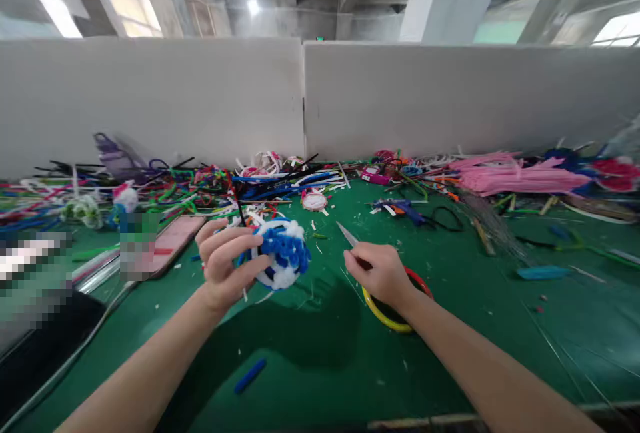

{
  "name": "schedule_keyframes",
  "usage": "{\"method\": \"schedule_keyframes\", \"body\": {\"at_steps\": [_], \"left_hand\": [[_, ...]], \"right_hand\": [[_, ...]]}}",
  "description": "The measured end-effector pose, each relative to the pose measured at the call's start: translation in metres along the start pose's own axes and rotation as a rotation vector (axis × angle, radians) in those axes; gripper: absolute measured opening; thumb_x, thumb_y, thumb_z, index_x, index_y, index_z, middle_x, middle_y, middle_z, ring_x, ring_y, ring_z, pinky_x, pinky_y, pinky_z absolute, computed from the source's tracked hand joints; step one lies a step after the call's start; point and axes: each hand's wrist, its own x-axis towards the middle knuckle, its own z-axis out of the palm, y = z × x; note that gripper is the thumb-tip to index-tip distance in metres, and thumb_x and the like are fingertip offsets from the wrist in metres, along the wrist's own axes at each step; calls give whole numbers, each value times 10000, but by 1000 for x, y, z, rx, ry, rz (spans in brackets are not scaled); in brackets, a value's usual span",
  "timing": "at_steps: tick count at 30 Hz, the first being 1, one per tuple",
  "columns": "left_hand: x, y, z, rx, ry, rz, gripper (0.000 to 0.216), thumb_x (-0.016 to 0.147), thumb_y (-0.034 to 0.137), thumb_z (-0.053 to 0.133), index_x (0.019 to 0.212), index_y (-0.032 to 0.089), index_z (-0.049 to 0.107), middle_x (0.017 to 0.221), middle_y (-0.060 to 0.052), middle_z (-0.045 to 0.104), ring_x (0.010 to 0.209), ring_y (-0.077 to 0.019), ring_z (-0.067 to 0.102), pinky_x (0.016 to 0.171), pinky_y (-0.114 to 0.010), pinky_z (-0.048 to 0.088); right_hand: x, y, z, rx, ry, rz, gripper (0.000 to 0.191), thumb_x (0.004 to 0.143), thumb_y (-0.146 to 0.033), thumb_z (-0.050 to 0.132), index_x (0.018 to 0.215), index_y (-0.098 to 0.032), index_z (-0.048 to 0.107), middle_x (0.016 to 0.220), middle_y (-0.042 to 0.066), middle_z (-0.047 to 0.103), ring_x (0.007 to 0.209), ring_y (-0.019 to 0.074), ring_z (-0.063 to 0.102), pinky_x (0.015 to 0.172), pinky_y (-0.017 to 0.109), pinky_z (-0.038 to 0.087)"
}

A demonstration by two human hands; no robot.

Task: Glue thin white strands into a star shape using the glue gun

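Note:
My left hand (227,260) grips a round blue-and-white fuzzy pipe-cleaner piece (287,253) between thumb and fingers, raised above the green table. Its blue loops face right, with white tufts at the top and bottom. To the right, my right hand (377,272) is closed around a pair of scissors (387,320). Their pointed metal blade (346,234) juts up and left from the fist, apart from the piece. The large yellow-and-red handles show below and behind the hand. A short blue stick (250,376) lies on the table nearest me.
Pipe cleaners (290,183) are heaped along the back. A pink bundle (520,174) lies at right rear, with a blue-handled tool (410,212) nearer the middle. A phone (175,240) and cable (107,310) are at left. A grey partition (150,100) stands behind.

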Motion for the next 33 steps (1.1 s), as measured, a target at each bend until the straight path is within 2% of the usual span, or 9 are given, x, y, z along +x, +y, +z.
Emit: {"method": "schedule_keyframes", "body": {"at_steps": [5, 9, 13, 16, 20, 25, 27, 30, 33], "left_hand": [[-6, 4, 4, 1, 42, -102, 65, 743, 203, 635, 685, 221, 613, 807, -37, 566, 775, -183, 501, 756, -403, 422], [-5, 5, 3, 2, 15, -66, 93, 758, 173, 618, 686, 228, 641, 744, -32, 560, 723, -170, 489, 747, -389, 406], [-2, 10, 2, 0, 9, 31, 137, 750, 142, 629, 737, 274, 664, 740, -4, 553, 711, -145, 492, 774, -367, 398], [2, 16, 2, -22, -37, 106, 161, 741, 127, 635, 766, 283, 669, 729, 10, 549, 691, -129, 494, 777, -353, 395], [11, 24, 2, -60, -64, 116, 164, 758, 125, 609, 743, 279, 662, 685, 23, 561, 649, -118, 500, 748, -335, 400], [12, 25, 2, -73, -58, 121, 148, 750, 129, 613, 696, 262, 648, 624, 34, 569, 604, -112, 507, 709, -319, 404], [8, 23, 2, -62, -57, 101, 142, 755, 138, 609, 706, 267, 645, 624, 34, 580, 613, -117, 513, 702, -318, 407], [5, 21, 2, -59, -36, 76, 134, 749, 136, 611, 709, 260, 641, 632, 32, 584, 622, -122, 517, 699, -325, 404], [8, 21, 2, -79, -23, 87, 137, 742, 116, 609, 676, 232, 635, 639, 23, 575, 615, -124, 509, 698, -336, 397]], "right_hand": [[5, -2, -4, 12, -21, 47, 262, 830, -203, 452, 569, -185, 461, 513, -34, 416, 467, 73, 370, 478, 224, 299], [8, -12, -9, 129, 71, 91, 84, 819, -215, 508, 863, -198, 577, 708, 9, 561, 623, 107, 508, 589, 242, 412], [12, -24, -15, 212, 107, 12, 224, 802, -222, 569, 1025, -237, 586, 918, 42, 594, 881, 161, 539, 780, 332, 430], [14, -29, -17, 253, 74, -8, 222, 780, -258, 611, 1002, -256, 621, 910, 32, 595, 884, 164, 532, 831, 367, 404], [15, -31, -16, 308, -13, -35, 184, 725, -307, 668, 903, -258, 665, 858, 13, 599, 849, 156, 535, 862, 383, 365], [13, -32, -16, 344, -58, -6, 53, 779, -250, 616, 815, -254, 655, 825, -4, 590, 814, 137, 531, 869, 383, 356], [13, -31, -16, 372, 24, 98, 48, 803, -233, 581, 810, -237, 628, 853, 8, 573, 832, 142, 529, 826, 355, 387], [15, -24, -15, 428, 261, 295, 50, 825, -231, 537, 818, -219, 585, 885, 21, 544, 852, 142, 522, 783, 318, 410], [17, -15, -12, 604, 482, 485, 76, 847, -266, 497, 847, -221, 558, 895, 19, 555, 852, 134, 525, 817, 320, 408]]}}
